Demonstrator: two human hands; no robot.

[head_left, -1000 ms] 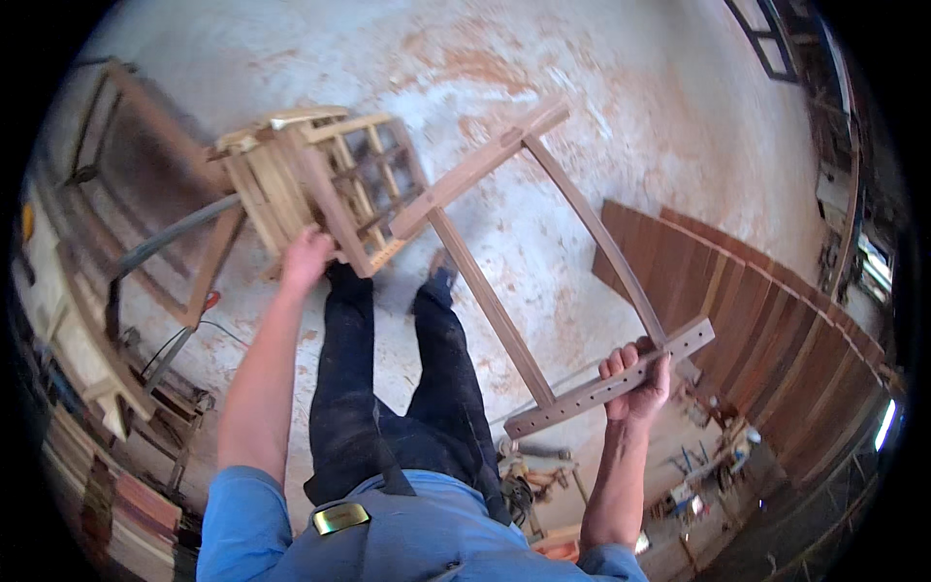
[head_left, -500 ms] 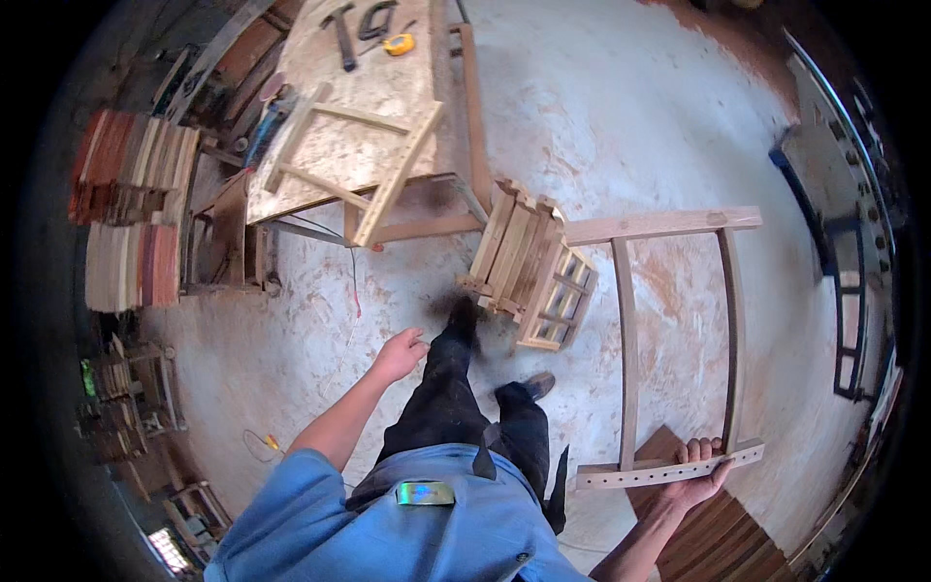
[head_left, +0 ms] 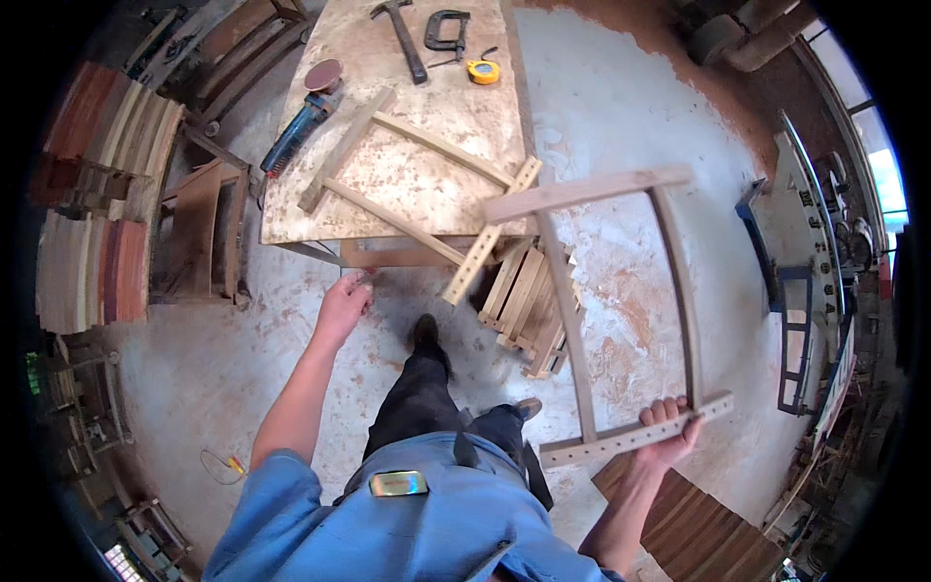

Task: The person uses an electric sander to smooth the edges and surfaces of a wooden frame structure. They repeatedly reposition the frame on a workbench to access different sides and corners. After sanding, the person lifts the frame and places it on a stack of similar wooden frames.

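Observation:
My right hand (head_left: 669, 432) is closed round the near, drilled rail of a four-piece wooden frame (head_left: 580, 339), held in the air at the right. The frame's far rail overlaps the workbench's corner. My left hand (head_left: 344, 303) hangs before the workbench (head_left: 388, 215), fingers loosely curled but apart, holding nothing. On the bench lies a second wooden frame (head_left: 422, 150), its drilled rail jutting past the edge. An angle grinder (head_left: 296, 134) with a disc, a hammer (head_left: 402, 41), a C-clamp (head_left: 447, 35) and a yellow tape measure (head_left: 483, 70) lie there too.
A stack of wooden frames (head_left: 524, 296) stands on the floor beside the bench, partly behind the held frame. Stacked boards (head_left: 92, 272) rise at the left. A striped wood panel (head_left: 693, 524) lies near my right forearm. Machinery (head_left: 795, 233) stands far right.
My right hand has carried the frame forward and left, toward the bench. My left hand has swung forward and left, its fingers more curled. The bench appears nearer.

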